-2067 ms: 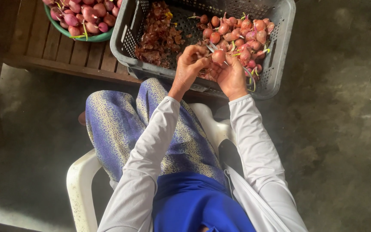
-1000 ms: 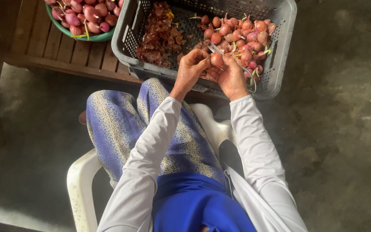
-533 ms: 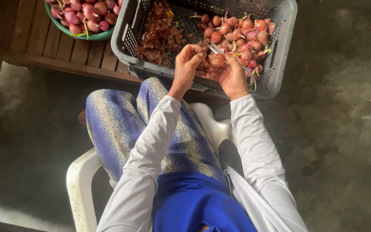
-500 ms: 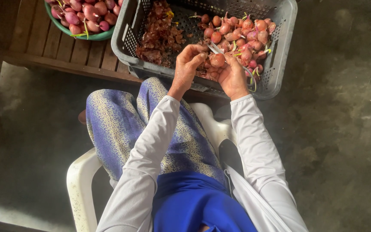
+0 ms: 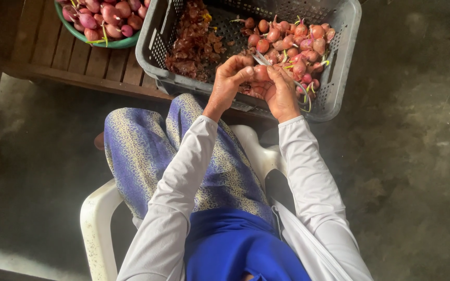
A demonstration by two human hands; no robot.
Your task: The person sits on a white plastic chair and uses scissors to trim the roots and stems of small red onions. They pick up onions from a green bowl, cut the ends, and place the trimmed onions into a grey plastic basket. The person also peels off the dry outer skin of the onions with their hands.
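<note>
1. My left hand (image 5: 231, 78) and right hand (image 5: 281, 92) meet over the near edge of the grey perforated plastic crate (image 5: 339, 78).
2. Both hands' fingers are closed together around one small round reddish shallot (image 5: 261, 73).
3. A thin metal blade (image 5: 261, 58) pokes up beside it; I cannot tell which hand holds it.
4. Loose brown shallot skins (image 5: 191, 44) lie in the crate's left side.
5. A green bowl of peeled purple shallots (image 5: 105, 21) sits on the wooden slatted platform (image 5: 53, 57).

A white plastic chair (image 5: 96, 218) is set on a dark, stained concrete floor (image 5: 417, 171). Ahead of the chair, a low wooden slatted platform (image 5: 53, 57) is seen, partly shadowed.
</note>
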